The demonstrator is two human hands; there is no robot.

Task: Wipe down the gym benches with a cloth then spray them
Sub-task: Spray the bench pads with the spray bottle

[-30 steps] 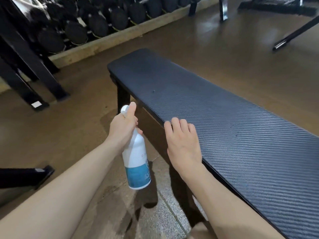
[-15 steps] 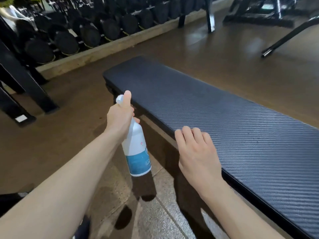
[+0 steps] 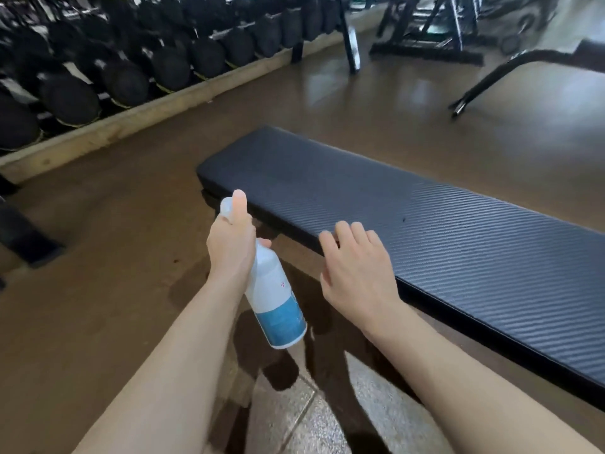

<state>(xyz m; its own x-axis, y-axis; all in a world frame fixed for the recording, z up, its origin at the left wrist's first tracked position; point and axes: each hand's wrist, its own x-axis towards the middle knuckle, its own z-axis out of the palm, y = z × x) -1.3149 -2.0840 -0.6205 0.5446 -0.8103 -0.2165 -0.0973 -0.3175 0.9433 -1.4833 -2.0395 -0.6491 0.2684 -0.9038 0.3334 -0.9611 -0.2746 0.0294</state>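
Note:
A flat black bench [image 3: 442, 231] with a ribbed pad runs from the middle to the right edge. My left hand [image 3: 230, 247] grips a white spray bottle [image 3: 276, 303] with a blue label, thumb up on its nozzle, just left of the bench's near edge. My right hand [image 3: 355, 273] rests with loosely bent fingers on the bench's near edge and holds nothing. No cloth is in view.
A rack of black dumbbells [image 3: 124, 77] on a wooden base lines the back left. Black machine frames [image 3: 425, 37] and a slanted leg [image 3: 491, 80] stand at the back right. Brown floor surrounds the bench; tiles lie below my arms.
The view has tilted up and shifted, so the bench's far end sits lower in frame. My right hand slid a little along the bench's near edge. The bottle stays in my left hand.

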